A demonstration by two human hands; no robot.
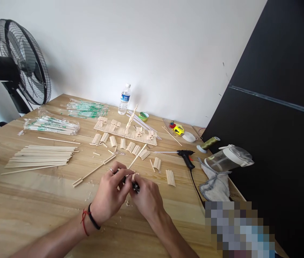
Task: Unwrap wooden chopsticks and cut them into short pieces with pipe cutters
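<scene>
My left hand (111, 193) is closed around a dark hand tool (135, 186), whose exact kind is covered by the fingers. My right hand (148, 197) meets it, fingers pinched on a pale wooden piece (134, 176) that is mostly hidden. A wooden stick (137, 156) slants up and away just beyond my fingertips; whether it is held or lies on the table I cannot tell. Past the hands, several small slatted panels (123, 143) of cut sticks lie in a row. Behind them sits a slatted stick-built model (123, 131) with an upright jagged piece (131, 120).
Loose sticks (41, 156) and wrapped bundles (51, 126) lie left, near a fan (24, 64). A water bottle (124, 100) stands at the back. On the right are a glue gun (186, 158) with its cord, a yellow tape measure (178, 129), a thread spool (208, 144) and a clear jar (228, 157).
</scene>
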